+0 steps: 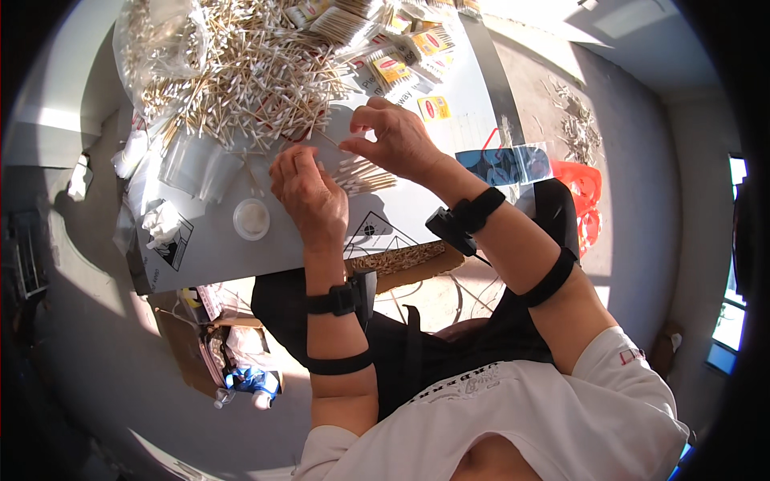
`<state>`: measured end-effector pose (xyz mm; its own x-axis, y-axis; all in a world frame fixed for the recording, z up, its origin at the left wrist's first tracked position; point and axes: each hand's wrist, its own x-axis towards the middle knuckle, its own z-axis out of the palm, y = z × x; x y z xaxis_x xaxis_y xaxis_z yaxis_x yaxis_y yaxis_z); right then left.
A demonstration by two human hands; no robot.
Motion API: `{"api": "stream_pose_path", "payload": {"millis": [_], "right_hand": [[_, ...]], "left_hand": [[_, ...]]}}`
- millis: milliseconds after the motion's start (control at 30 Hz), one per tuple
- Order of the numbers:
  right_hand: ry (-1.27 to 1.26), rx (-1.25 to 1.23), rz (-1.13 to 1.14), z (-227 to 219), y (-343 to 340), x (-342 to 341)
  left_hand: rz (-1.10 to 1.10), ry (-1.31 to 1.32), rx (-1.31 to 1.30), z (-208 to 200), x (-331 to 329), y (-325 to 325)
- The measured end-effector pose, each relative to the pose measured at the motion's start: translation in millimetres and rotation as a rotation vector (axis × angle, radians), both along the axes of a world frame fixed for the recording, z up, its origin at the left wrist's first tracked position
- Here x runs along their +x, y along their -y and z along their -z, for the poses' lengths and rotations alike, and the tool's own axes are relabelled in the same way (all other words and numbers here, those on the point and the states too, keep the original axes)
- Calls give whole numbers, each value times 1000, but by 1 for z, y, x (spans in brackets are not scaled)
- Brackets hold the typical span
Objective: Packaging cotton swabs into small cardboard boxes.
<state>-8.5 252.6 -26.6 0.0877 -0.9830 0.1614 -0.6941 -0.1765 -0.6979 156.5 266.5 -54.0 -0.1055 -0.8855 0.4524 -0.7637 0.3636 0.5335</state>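
Observation:
Over the table, my left hand (309,196) is bent with its fingers curled together at the near edge of a big loose heap of cotton swabs (241,80). Whatever lies in those fingers is hidden. My right hand (397,143) is just to the right, thumb and index finger apart in a C shape. A single cotton swab (328,139) reaches close to the right thumb tip; I cannot tell whether it is touched. Below the hands lies a small row of aligned cotton swabs (365,176). A round clear lid or dish (252,219) rests left of my left hand.
Packed swab bundles (393,70) with yellow labels lie at the far right, near a loose yellow card (434,108). Clear plastic bags (196,164) and a crumpled white tissue (163,222) are at left. A cardboard box of swabs (409,264) sits below the near edge; red bags (579,188) lie right.

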Motion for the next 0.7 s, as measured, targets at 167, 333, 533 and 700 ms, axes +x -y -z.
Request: {"api": "stream_pose_path", "payload": {"millis": [167,333,533,700], "right_hand": [[-211,10,10,2,24,22],[-439,-19,-100,-7,32,-8],[-268,-146,-206,5,4,-35],[185,-114,1,19,-27,-26]], "left_hand": [[-4,-27,-9,1,0,1],[38,-56,-16,5,6,1],[190,57,-8,-9,-9,-7],[262,109,86,-5,-9,-13]]}}
